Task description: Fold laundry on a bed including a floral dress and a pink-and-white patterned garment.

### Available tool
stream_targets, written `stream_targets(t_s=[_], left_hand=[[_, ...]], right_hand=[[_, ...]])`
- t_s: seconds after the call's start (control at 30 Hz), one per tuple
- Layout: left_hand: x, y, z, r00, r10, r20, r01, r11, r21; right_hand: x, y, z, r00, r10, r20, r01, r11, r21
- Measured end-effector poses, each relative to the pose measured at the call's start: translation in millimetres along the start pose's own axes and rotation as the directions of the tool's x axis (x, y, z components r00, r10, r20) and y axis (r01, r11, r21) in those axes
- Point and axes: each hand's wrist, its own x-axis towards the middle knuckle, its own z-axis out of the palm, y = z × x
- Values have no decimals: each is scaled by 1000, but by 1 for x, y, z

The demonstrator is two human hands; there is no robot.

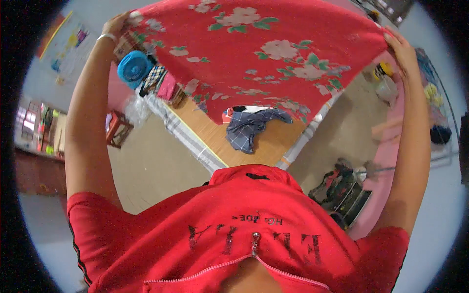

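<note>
Both my arms are raised wide, stretching a red floral cloth [234, 47] with pale flowers and green leaves between them. My left hand [118, 26] grips its upper left corner; a pale band circles that wrist. At the upper right, my right hand [401, 45] holds the opposite corner. The cloth sags in the middle, and its lower edge hangs over a wood-coloured mat [205, 126]. On the mat lies a crumpled dark blue checked garment [245, 130], partly hidden by the cloth, with a red and white item [226, 116] beside it.
Grey-and-white striped fabric [183, 137] borders the mat. A blue round plastic object [135, 69] and a stack of folded clothes [165, 86] stand at the far left. There are a red-brown stool [120, 130], a clear plastic bag [137, 110], a whitish bag [386, 89] and a dark pile [340, 186].
</note>
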Motion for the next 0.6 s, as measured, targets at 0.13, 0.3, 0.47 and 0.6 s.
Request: stream_targets(t_s=[0.13, 0.3, 0.47, 0.6], left_hand=[[33, -2, 48, 991, 133, 20, -134, 962, 238], [60, -7, 21, 989, 145, -14, -145, 981, -129], [55, 5, -4, 964, 222, 144, -178, 947, -266], [26, 17, 60, 979, -57, 194, 89, 983, -158]], right_hand=[[3, 7, -41, 999, -46, -11, 42, 963, -265], [-22, -39, 4, 983, -100, -157, 68, 978, -197], [6, -4, -30, 991, 133, -7, -129, 971, 203], [11, 20, -10, 922, 380, 68, -382, 874, 300]])
